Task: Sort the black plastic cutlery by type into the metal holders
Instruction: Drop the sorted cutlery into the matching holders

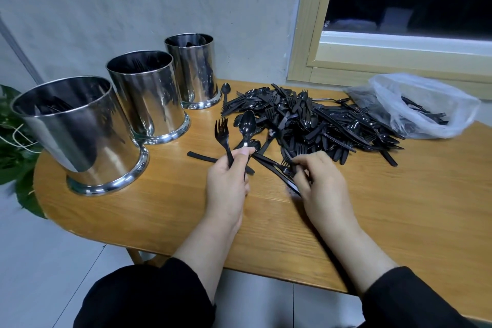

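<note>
Near the middle of the surface, the left hand (226,181) kept a closed grip on two pieces of black plastic cutlery: a fork (223,138) and a spoon (247,125), both held upright by their handles, heads pointing away from the person. Thumb pressed against the spoon handle; fingers curled round both.

Just beside it, the right hand (320,181) lay palm down at the near edge of the cutlery pile (311,120), fingers curled in a closed grip on several black pieces (286,170), a fork head and long handles among them; the exact count could not be told.

One loose knife (202,157) lay flat on the surface, just left of the left hand. A single spoon (225,89) lay apart at the far left edge of the pile, near the farthest holder.

The pile held mixed forks, spoons and knives, heaped on the wooden surface (399,208) in front of both hands.

Three metal holders stood upright in a diagonal row to the left: near holder (80,136), middle holder (147,98), far holder (193,69). Each showed dark cutlery inside; fork tines were visible in the middle one.

A clear plastic bag (426,104), with more black cutlery in it, lay at the far right, touching the pile.

Green leaves (16,141) showed past the left end of the surface. A window frame (372,61) stood behind.
</note>
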Tool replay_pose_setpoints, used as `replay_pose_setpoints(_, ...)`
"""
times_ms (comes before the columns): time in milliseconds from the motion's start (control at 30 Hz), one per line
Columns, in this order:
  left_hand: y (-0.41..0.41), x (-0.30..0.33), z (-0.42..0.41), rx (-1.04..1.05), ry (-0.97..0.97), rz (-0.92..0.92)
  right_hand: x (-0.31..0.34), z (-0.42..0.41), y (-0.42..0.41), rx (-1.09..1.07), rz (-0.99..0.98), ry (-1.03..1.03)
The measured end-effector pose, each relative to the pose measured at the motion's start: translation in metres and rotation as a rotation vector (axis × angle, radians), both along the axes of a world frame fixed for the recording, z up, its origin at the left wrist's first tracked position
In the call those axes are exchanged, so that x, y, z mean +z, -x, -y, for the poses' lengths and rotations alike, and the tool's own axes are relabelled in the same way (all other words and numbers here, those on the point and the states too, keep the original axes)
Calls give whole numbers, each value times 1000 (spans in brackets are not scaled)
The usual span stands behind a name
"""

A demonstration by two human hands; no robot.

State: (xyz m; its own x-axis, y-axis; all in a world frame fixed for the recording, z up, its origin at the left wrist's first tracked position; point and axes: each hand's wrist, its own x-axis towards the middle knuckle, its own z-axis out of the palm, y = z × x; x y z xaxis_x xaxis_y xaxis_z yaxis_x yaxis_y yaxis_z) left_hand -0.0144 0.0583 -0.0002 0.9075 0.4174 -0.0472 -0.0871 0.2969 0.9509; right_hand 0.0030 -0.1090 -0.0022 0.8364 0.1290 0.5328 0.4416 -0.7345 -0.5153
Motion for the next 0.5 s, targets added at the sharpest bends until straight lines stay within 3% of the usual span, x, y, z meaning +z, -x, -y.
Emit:
replay_pose_setpoints(233,2,6,1,-17,-28,-20,27,-31,20,57,-266,-560)
replay_pose_setpoints(500,2,6,2,-78,88,-3,13,-59,29,86,-342,-499)
